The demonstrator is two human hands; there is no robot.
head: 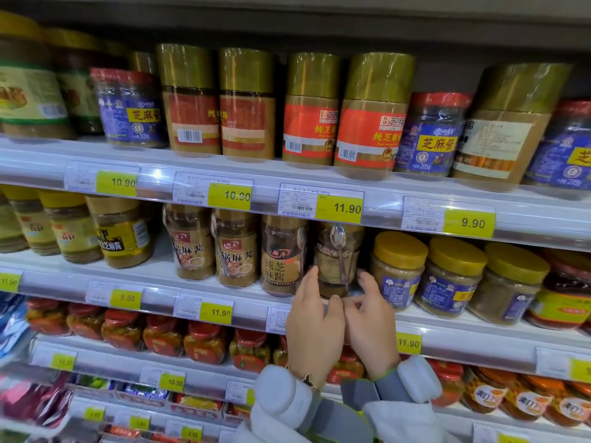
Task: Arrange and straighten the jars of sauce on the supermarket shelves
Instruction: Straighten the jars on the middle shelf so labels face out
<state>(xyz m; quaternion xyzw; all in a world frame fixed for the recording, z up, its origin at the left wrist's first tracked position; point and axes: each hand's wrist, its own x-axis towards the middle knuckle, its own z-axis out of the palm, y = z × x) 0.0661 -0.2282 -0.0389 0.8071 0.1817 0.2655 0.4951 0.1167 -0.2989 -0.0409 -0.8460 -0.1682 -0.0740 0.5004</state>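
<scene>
My left hand (315, 318) and right hand (371, 318) are spread, fingers loosely curled either side of the spoon jar (335, 260), holding nothing. It stands on the middle shelf (153, 278) between a brown-labelled jar (281, 255) and the yellow-lidded jars (398, 270), label turned aside. Next, I judge, I close both palms on it and turn it forward.

Stocked shelves (415, 318), upright sauce jars (281, 260)
</scene>
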